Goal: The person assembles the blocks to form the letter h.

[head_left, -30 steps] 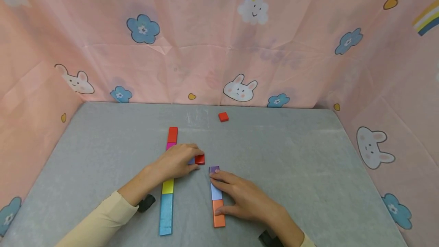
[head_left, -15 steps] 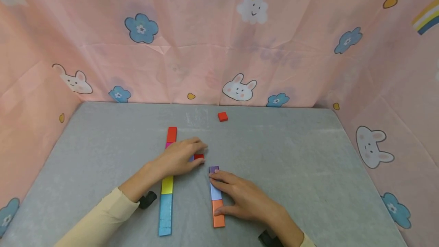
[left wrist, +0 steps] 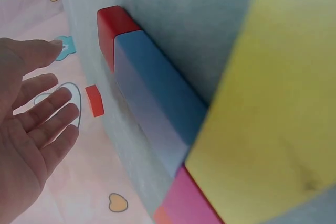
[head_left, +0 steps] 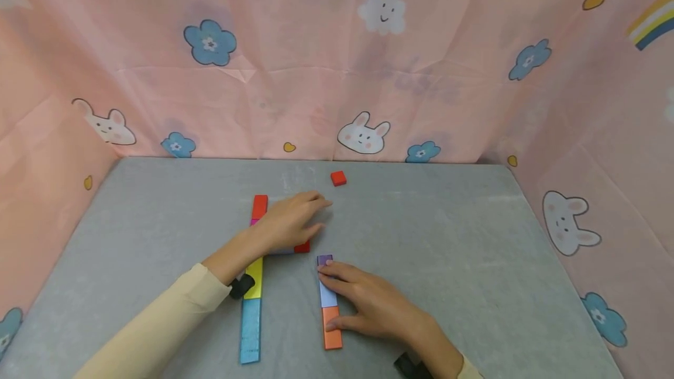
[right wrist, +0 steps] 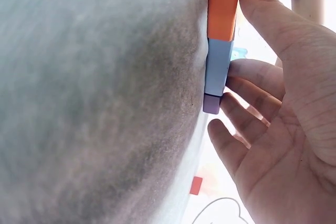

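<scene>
My left hand [head_left: 289, 224] hovers with spread fingers over the crossbar of a block row, holding nothing. The row runs red block [head_left: 260, 206], magenta block [left wrist: 190, 200], yellow block [head_left: 254, 274] and blue block [head_left: 250, 332]. From its side juts a light blue block [left wrist: 152, 87] tipped by a small red block [head_left: 302, 247]; my hand partly covers this branch in the head view. Fingertips of my right hand [head_left: 374, 306] rest on a second row: purple block [head_left: 324, 259], light blue block [head_left: 328, 296], orange block [head_left: 333, 338]. Beyond my left fingertips lies a loose red block [head_left: 339, 178].
A grey cloth-covered table [head_left: 447, 250] carries the blocks. Pink printed curtains [head_left: 295, 86] enclose its back and sides. The two block rows stand apart, with a strip of table between them. A dark wrist device [head_left: 242, 286] sits at my left cuff.
My left hand has let go of the small red block at the branch's tip and moved away and rightward, toward the loose red block. My right hand stays on its row.
</scene>
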A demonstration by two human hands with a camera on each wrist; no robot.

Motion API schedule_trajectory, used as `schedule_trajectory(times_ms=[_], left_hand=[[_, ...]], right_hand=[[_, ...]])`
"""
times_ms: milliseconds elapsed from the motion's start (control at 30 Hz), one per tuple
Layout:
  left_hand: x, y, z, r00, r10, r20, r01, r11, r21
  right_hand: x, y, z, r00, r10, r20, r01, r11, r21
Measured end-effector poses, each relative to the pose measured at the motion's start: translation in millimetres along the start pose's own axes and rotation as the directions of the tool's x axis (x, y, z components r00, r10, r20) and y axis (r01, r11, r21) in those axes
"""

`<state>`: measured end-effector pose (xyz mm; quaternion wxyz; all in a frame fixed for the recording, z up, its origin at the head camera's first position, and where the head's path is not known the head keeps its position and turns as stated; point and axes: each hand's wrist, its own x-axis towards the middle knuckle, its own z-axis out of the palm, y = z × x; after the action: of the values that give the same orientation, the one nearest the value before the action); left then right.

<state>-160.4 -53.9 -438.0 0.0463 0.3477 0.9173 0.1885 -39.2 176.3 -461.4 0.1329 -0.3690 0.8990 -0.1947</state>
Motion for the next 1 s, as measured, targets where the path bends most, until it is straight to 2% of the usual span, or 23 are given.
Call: schedule_trajectory(times_ms=[333, 567, 733, 867, 1000], left_hand=[[22.0, -10.5, -4.6, 0.998, -0.056, 0.006, 0.056, 0.998, 0.020], [47.2, -13.4, -1.9, 1.000, 0.004, 0.028, -0.004, 1.000, 0.016], [67.3, -17.3, -2.7, 0.999, 0.025, 0.042, -0.027, 0.998, 0.050], [80.9, -21.0, -1.3, 0.998, 0.021, 0.060, -0.025, 0.998, 0.065], [88.2, -26.2, 1.7, 0.996, -0.009, 0.091, 0.004, 0.999, 0.053]], right_hand=[[7.9, -3.9, 0.0, 1.000, -0.028, 0.013, 0.028, 1.000, 0.013], [2.9, -3.7, -0.4, 0.999, 0.030, 0.014, -0.031, 0.999, 0.029], [2.4, -3.0, 0.8, 1.000, 0.022, -0.013, -0.021, 0.999, 0.026], [2.1, -2.5, 0.9, 1.000, 0.018, -0.025, -0.018, 1.000, 0.010], [1.5, -2.5, -0.1, 1.000, 0.016, -0.002, -0.016, 1.000, 0.001]])
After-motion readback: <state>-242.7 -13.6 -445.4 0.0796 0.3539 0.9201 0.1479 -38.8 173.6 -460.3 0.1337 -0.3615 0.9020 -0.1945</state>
